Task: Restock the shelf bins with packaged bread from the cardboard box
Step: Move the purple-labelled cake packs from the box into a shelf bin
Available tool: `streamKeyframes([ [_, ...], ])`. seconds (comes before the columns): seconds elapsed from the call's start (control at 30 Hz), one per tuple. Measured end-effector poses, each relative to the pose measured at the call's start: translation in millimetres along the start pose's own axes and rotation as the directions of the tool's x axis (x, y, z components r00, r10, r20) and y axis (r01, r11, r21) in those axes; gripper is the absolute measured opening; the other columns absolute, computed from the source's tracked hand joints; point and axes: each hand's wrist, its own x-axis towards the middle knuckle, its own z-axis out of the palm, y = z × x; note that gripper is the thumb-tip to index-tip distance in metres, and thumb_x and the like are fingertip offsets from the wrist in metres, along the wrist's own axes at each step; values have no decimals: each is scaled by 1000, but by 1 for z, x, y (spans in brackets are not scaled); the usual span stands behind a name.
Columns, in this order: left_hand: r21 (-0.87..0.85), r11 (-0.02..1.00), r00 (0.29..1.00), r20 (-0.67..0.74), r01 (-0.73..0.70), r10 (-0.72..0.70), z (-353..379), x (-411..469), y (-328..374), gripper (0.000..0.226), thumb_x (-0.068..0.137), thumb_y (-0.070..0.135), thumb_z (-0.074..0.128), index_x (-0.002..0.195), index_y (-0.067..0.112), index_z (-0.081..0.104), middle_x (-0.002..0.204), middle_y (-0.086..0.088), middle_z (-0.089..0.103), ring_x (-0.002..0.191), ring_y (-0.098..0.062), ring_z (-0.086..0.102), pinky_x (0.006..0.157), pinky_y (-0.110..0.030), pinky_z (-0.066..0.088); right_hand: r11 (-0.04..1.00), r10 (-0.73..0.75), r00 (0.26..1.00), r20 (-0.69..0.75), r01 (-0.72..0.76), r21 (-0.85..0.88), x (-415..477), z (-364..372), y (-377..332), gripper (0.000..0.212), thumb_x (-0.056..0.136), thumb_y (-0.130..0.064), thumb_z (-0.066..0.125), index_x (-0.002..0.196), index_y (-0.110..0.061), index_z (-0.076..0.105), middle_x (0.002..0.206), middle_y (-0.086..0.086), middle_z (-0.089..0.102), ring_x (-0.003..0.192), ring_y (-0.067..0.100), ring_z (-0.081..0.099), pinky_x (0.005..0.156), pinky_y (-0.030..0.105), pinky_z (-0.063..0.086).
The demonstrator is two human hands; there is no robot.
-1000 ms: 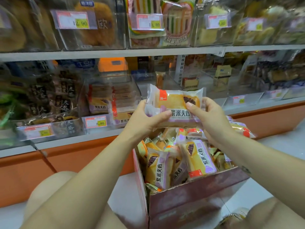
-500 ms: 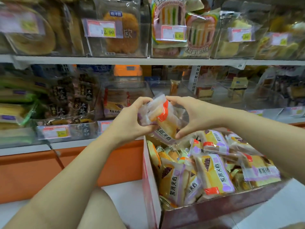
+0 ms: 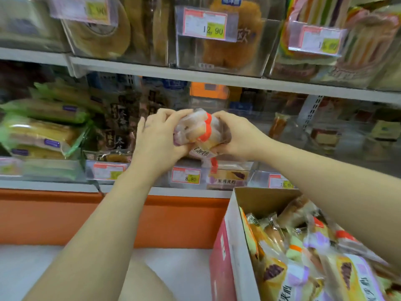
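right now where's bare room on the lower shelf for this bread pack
Roomiest: the clear bin right of the 8.80 tag, only few items at its back. Bins of dark packs and green-wrapped loaves leftward are crowded.

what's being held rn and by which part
Packaged bread, between both: the left grip holds its left side, the right grip its right side.

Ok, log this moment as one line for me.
step: stocking | left hand: grips bread | right hand: grips bread | bread: by bin, not released | box: more packs inside
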Motion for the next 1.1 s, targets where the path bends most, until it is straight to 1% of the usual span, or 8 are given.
streamKeyframes([
  [0.13, 138, 989, 998, 14, 53, -55, 19, 11, -18, 70, 79, 38, 67, 142, 40, 37, 128, 6, 47, 128, -25, 36, 115, -57, 6, 997, 57, 998, -9, -57, 43, 30, 27, 18, 67, 71, -20, 82, 129, -18, 49, 124, -2, 59, 110, 8, 53, 91, 21, 43],
  [0.33, 261, 964, 999, 1, 52, -54, 51, 22, -32, 66, 78, 35, 66, 140, 35, 42, 130, 1, 53, 127, -29, 39, 112, -61, 7, 990, 111, 993, 27, -113, 79, 53, 54, 46, 70, 73, -16, 80, 134, -10, 46, 128, 5, 57, 112, 9, 52, 79, -2, 30],
  [0.5, 377, 925, 996, 93, -52, 18, 76, 30, -34, 61, 65, 44, 76, 120, 25, 58, 104, 0, 68, 119, -29, 52, 108, -68, 11, 975, 207, 965, 163, -218, 52, 54, 56, 66, 63, 79, -14, 74, 134, -14, 43, 124, -1, 53, 112, 11, 51, 88, 11, 32],
  [0.63, 398, 917, 981, 177, 7, -84, 73, 35, -40, 62, 78, 52, 65, 130, 25, 47, 125, 2, 62, 141, -24, 28, 111, -63, -5, 976, 217, 956, 200, -209, -60, 69, 62, 70, 59, 79, -20, 75, 131, -18, 47, 126, 4, 58, 113, 18, 56, 96, 24, 41],
  [0.73, 344, 938, 975, 191, 44, -116, 66, 31, -53, 74, 78, 59, 64, 139, 28, 39, 136, 1, 55, 141, -23, 26, 114, -57, 4, 965, 247, 932, 264, -210, -160, 85, 67, 67, 61, 79, -19, 73, 133, -19, 45, 125, 2, 56, 113, 20, 55, 96, 30, 45],
  [0.87, 217, 974, 997, 29, 58, -66, 51, 26, -67, 53, 83, 43, 66, 131, 25, 52, 129, 0, 59, 124, -25, 44, 101, -42, 33, 911, 343, 886, 313, -232, -342, 103, 77, 58, 49, 79, -19, 70, 123, -18, 50, 113, 4, 59, 97, 23, 59, 84, 35, 53],
  [0.97, 137, 982, 984, 103, 129, -144, 46, 20, -71, 43, 87, 34, 63, 129, 28, 53, 130, 5, 54, 116, -19, 51, 89, -34, 43, 880, 339, 887, 312, -182, -438, 106, 87, 51, 42, 78, -22, 70, 116, -19, 50, 111, 5, 61, 94, 22, 60, 82, 37, 54],
  [1.1, 46, 983, 971, 155, 178, -183, 48, 15, -78, 40, 88, 32, 63, 127, 31, 53, 126, 8, 56, 98, -11, 58, 81, -32, 50, 939, 216, 925, 314, -108, -327, 99, 98, 49, 80, 74, -49, 72, 140, -24, 34, 140, 5, 44, 125, 25, 45, 101, 42, 43],
])
